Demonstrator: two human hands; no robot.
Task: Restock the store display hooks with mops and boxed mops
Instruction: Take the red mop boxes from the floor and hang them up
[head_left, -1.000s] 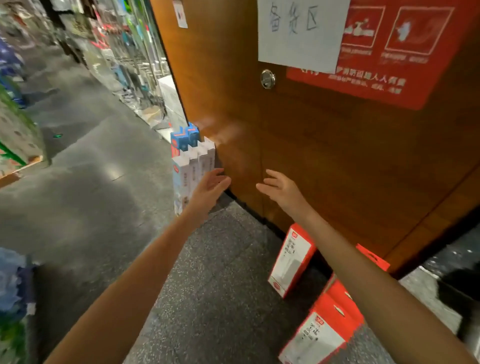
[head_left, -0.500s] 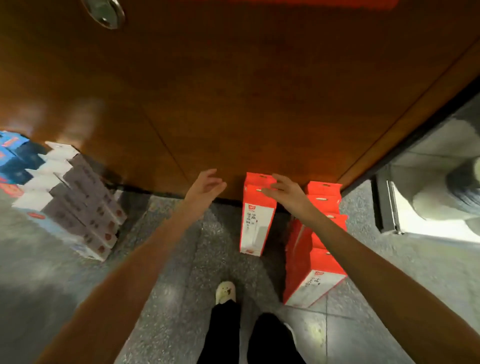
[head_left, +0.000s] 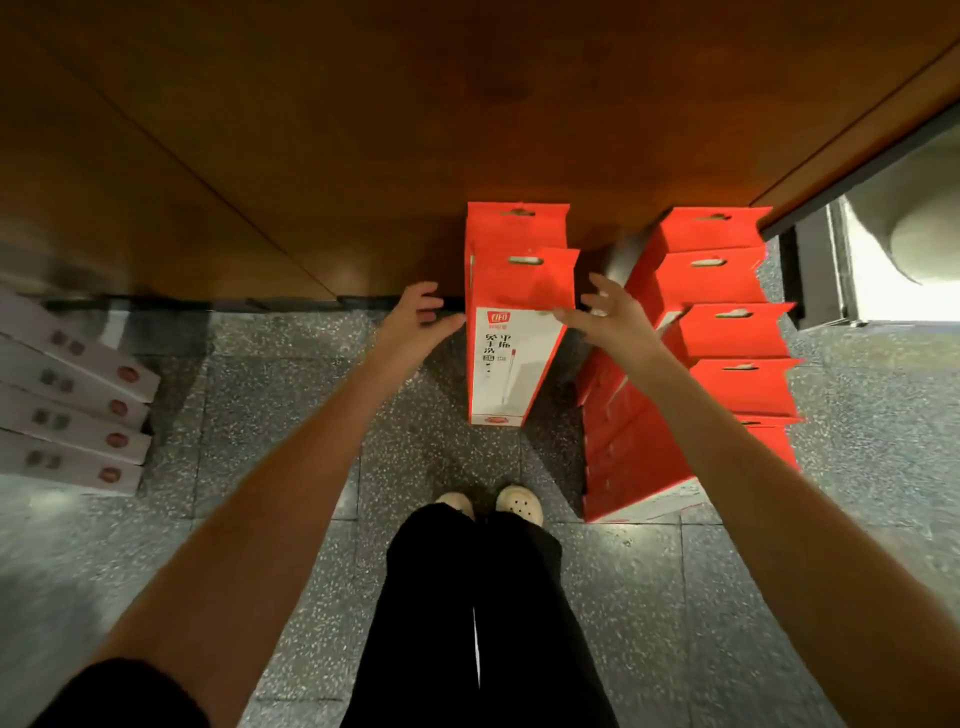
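Reaching down toward a red-and-white boxed mop (head_left: 511, 364) standing upright on the speckled floor (head_left: 291, 415), hang tab uppermost, with a second red box (head_left: 514, 223) directly behind it against the foot of the wooden door (head_left: 363, 130). To its left, the left hand (head_left: 415, 322), released, fingers loosely curved, just beside the box's edge; touching or not, cannot tell. To its right, the right hand (head_left: 608, 317), also released, fingers spread, tips at the box's right edge, grasping nothing. Farther right, a row of red boxes (head_left: 727, 332) packed face to face, upright, tabs up. Well apart at far left, four white boxes (head_left: 67, 410) set side by side on the floor. Below, pale shoes (head_left: 519, 504) near the boxed mop's base.
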